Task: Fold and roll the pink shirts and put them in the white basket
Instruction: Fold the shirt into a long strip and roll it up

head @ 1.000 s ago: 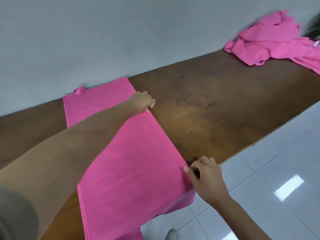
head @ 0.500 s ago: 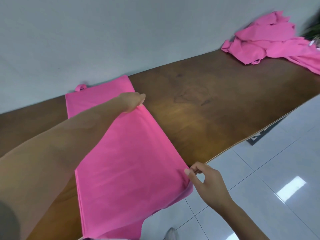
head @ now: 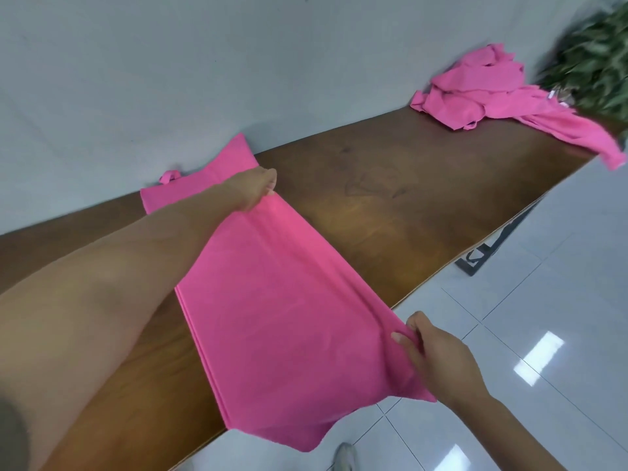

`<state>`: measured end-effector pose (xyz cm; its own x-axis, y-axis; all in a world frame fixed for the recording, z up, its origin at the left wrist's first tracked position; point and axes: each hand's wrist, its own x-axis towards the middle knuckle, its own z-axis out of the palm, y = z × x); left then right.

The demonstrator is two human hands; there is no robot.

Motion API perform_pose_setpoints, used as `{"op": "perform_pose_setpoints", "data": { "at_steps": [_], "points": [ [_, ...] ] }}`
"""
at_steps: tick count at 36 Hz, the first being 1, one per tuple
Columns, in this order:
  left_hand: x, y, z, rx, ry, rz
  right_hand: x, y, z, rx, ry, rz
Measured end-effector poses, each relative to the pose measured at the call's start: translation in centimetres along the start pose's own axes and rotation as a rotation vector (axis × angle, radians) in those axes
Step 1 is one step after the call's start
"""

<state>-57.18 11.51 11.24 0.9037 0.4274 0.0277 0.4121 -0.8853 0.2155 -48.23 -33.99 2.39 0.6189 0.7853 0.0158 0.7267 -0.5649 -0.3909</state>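
A plain indoor room, perhaps an office or workroom: a long brown wooden table against a bare grey wall, glossy white floor tiles, a leafy plant at the table's far right corner.

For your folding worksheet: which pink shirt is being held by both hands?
The flat pink shirt nearest the camera; the others lie crumpled in a far pile, untouched.

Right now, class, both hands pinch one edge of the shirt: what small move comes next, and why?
Probably carry that lifted edge across to fold the shirt lengthwise: the left hand and right hand pinch its right side, raised off the table.
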Motion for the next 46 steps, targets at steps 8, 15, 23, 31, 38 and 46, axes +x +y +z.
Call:
{"op": "perform_pose_setpoints", "data": {
  "at_steps": [8, 15, 23, 31, 38, 46],
  "points": [
    [-2.0, -0.7, -2.6, -0.003, 0.028, 0.008, -3.9, -5.2, -1.6, -0.166, 0.157, 0.068],
    [-4.4, -2.3, -4.6, -0.045, 0.041, -0.018, -7.2, -10.3, -2.1, -0.105, 0.268, 0.053],
    [-8.9, -5.5, -5.9, -0.09, 0.091, -0.008, -11.3, -16.5, -0.8, -0.078, 0.382, -0.094],
    [-14.2, -9.5, -4.1, -0.121, 0.112, -0.068, -14.0, -19.1, 4.5, -0.075, 0.324, -0.229],
    [-19.9, -12.3, -0.4, -0.114, 0.041, -0.148, -15.6, -18.9, 9.8, -0.141, 0.106, -0.296],
    [-23.4, -11.8, 2.2, -0.052, 0.022, -0.099, -15.5, -17.9, 10.1, -0.108, 0.056, -0.264]
  ]
}}
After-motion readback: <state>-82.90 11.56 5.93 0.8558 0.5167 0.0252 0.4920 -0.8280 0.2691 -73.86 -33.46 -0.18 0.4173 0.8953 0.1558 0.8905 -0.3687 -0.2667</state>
